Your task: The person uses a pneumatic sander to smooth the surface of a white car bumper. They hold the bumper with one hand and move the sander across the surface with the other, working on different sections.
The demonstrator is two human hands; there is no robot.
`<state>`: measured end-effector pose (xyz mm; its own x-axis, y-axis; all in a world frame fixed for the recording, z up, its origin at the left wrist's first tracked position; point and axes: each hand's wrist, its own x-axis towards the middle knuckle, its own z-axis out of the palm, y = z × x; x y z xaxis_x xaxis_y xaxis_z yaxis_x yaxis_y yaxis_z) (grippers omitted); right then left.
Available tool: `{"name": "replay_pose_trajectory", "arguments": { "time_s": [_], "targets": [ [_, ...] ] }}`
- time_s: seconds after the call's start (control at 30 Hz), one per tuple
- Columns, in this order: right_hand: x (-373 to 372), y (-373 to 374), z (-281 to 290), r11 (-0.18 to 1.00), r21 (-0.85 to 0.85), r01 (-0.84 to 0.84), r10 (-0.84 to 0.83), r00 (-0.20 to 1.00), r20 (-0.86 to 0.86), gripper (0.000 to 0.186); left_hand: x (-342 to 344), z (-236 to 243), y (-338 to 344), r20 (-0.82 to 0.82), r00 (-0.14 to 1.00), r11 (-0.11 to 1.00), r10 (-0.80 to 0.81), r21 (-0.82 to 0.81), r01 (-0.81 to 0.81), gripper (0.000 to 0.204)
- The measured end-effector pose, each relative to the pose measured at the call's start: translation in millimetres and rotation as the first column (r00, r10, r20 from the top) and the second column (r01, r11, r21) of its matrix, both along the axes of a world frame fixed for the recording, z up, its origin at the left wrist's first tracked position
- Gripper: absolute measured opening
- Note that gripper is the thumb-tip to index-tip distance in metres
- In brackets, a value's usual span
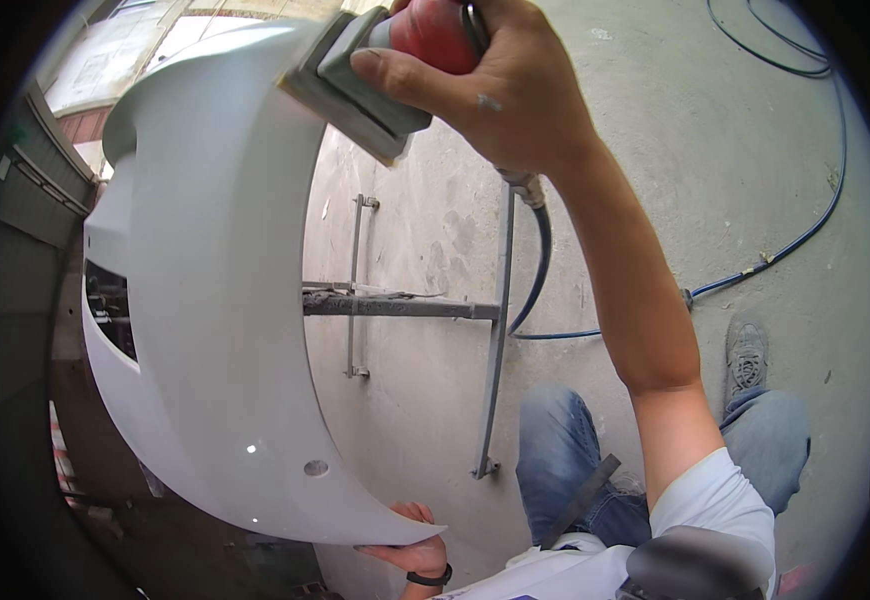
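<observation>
Right hand [530, 85] gripping red sander [427, 38] (blue hose [547, 245] below), left hand [423, 556] grasping white bumper [225, 280]; metal stand [405, 309] beside

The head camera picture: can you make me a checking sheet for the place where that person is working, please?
Surface: grey floor, with stains and marks.
Main things: a white curved panel with a round hole near its lower end; a red and grey hand tool over its upper edge, contact unclear; a metal stand beside the panel.
Clutter: a red-and-white thing at lower left; dimmer items there are unclear.
Hands: right hand grips the tool; left hand holds the panel's lower tip.
Cables: a blue hose runs from the tool across the floor.
Surroundings: a dark wall at left.
</observation>
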<state>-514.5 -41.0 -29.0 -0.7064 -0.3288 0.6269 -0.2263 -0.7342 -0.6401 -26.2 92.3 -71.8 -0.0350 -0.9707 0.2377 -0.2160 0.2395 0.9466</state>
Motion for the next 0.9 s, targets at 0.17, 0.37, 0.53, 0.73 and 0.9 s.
{"name": "replay_pose_trajectory", "arguments": {
  "time_s": [0.17,0.37,0.53,0.73,0.9],
  "targets": [
    [48.3,41.0,19.8,0.999,-0.025,-0.025,0.019,0.978,-0.208,0.042,6.3,-15.4,-1.5,-0.174,0.976,0.991,0.131,-0.009,-0.135,0.075],
    [94.1,69.6,40.2,0.985,-0.106,0.138,-0.174,0.818,-0.548,0.042,43.0,-49.2,-5.3,-0.22,0.973,0.996,0.073,-0.034,-0.083,0.07],
    [145.6,111.8,61.9,0.956,0.022,0.293,-0.175,0.627,-0.759,0.061,103.9,-95.0,-22.9,-0.424,0.896,0.976,-0.128,0.106,0.189,0.066],
    [216.3,145.2,77.4,0.902,0.09,0.423,-0.157,0.515,-0.843,0.063,100.5,-126.0,-33.7,-0.653,0.69,0.894,-0.314,0.041,0.446,0.074],
    [288.1,187.2,51.8,0.874,0.182,0.451,-0.108,0.545,-0.832,0.052,58.0,-97.8,-30.1,-0.815,0.488,0.832,-0.313,0.013,0.554,0.07]
  ]
}}
